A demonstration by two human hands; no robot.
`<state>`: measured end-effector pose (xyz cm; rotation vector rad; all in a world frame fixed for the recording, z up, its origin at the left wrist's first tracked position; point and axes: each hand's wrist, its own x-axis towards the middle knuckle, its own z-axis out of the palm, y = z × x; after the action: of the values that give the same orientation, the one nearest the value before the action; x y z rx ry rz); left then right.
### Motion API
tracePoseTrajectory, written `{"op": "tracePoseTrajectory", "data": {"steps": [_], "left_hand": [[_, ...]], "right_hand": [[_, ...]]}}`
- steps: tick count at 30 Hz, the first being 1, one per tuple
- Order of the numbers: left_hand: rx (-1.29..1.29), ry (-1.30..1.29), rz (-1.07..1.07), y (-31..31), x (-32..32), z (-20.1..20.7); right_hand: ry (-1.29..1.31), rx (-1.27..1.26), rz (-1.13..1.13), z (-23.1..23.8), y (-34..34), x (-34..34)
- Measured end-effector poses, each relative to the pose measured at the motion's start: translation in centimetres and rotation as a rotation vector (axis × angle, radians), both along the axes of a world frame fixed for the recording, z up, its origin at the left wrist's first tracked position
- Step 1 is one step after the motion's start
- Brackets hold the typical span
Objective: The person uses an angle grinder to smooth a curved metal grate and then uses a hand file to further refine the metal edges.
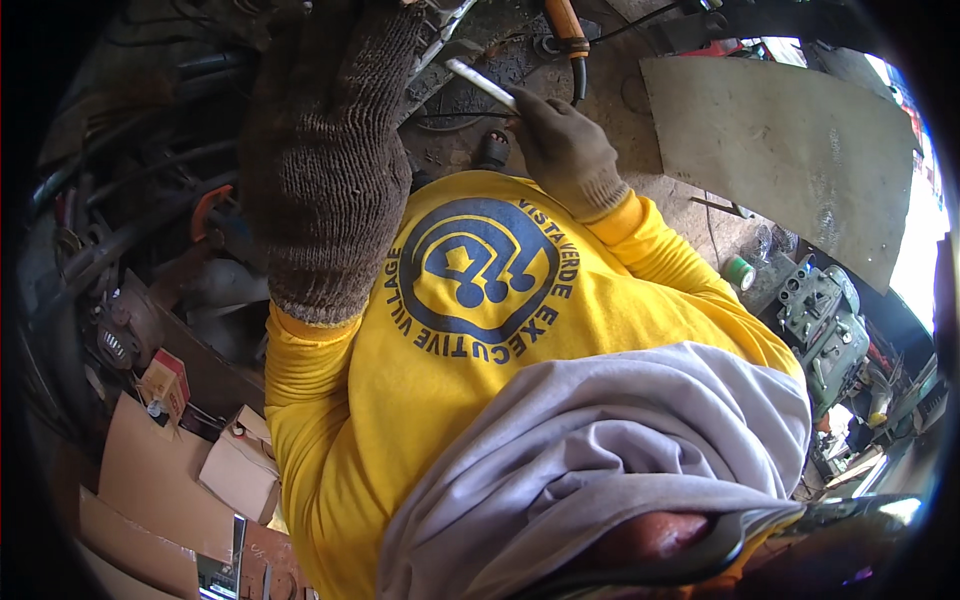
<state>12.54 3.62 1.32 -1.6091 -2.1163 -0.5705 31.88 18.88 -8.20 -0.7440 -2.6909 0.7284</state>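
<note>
My right hand (pixel 568 150), in a brown knit glove, is closed around one end of a flat, whitish strip (pixel 482 84). The strip points up and to the left; whether it is metal or something else I cannot make out. Large and close at the upper left is my left hand (pixel 335 150), also gloved. Its back faces me, and its fingers run into the dark at the top edge, so their grip is hidden. Beside those fingertips is a pale metal piece (pixel 440 35), partly cut off by the frame.
An orange tool handle (pixel 567 28) with a black cable hangs at the top. To the right stand a large grey sheet (pixel 790 150) and a green machine (pixel 825 325). Cardboard (pixel 160 480) and a red box (pixel 166 382) lie at left. My foot (pixel 492 148) is below.
</note>
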Motion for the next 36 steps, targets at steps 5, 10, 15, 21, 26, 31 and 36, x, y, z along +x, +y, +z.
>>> {"op": "tracePoseTrajectory", "data": {"steps": [5,10,15,21,26,31,36], "left_hand": [[-0.006,-0.005,0.004,0.0,0.2,0.0],[-0.014,-0.016,0.024,-0.2,0.2,0.2],[0.071,-0.056,0.02,-0.2,-0.7,-0.4],[0.33,-0.123,0.082,-1.3,-3.4,-3.4],[0.853,-1.115,0.316,-4.5,-5.8,-3.3],[0.835,-1.811,0.481,-12.2,-12.0,-9.6],[0.941,-2.051,0.199,-9.5,-7.0,-10.0]], "right_hand": [[0.184,0.054,0.025,-0.2,0.7,-0.3],[-0.028,0.056,-0.014,-0.5,0.0,-0.5],[0.307,-0.044,0.017,-0.3,0.1,-1.7],[0.53,-0.266,-0.278,1.0,5.3,-1.7],[0.443,-0.132,-0.418,1.8,11.2,-3.3],[0.26,-0.075,-0.4,-0.5,15.2,-5.3],[0.035,0.194,-0.414,-6.4,20.2,-8.5]]}}
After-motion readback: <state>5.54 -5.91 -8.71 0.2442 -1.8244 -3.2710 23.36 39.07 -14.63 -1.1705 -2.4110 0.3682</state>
